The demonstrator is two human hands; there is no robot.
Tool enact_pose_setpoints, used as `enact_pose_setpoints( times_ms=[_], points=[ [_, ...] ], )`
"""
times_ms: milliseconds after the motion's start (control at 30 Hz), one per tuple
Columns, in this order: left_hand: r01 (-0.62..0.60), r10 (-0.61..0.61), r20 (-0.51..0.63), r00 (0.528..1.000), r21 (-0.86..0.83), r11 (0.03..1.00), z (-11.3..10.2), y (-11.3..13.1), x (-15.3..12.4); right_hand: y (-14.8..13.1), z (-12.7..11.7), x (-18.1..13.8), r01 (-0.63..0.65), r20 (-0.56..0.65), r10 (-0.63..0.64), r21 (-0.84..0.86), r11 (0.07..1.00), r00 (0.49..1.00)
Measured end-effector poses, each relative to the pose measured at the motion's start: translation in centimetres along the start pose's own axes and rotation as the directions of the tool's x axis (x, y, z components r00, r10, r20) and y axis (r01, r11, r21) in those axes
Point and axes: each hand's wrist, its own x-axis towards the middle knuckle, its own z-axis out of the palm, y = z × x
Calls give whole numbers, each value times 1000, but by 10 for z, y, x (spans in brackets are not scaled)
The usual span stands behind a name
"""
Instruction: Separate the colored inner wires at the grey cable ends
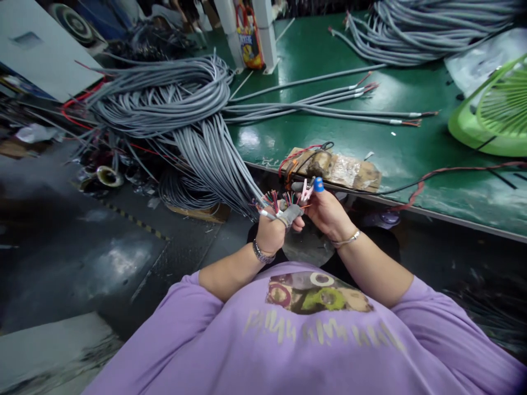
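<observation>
My left hand, a grey cover over its thumb, is closed around the ends of several grey cables. Stripped coloured wires fan out above its fingers. Close by on the right, my right hand has a blue cover on one fingertip. A small pink-and-white clip-like tool is pinched in it, beside the wire ends; its exact kind is too small to make out. The held cables run back to a hanging bundle of grey cables at the bench edge.
A large grey cable coil lies on the green bench, another coil at the far right. A taped block with wires sits at the front edge. A green fan stands right, a white post behind.
</observation>
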Motion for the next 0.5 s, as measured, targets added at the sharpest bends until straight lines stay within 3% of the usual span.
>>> enact_pose_setpoints(
  times_ms=[100,267,500],
  points=[
    [24,-24,2,1000,32,999,0,-4,2,2,3,1,27,-7,-27,89,996,1000],
    [31,-33,14,999,99,995,-1,-11,3,3,4,0,-96,93,81,171,981,992],
    [14,-19,37,999,118,993,-4,-15,5,8,6,4,-82,43,73,238,968,996]
  ],
)
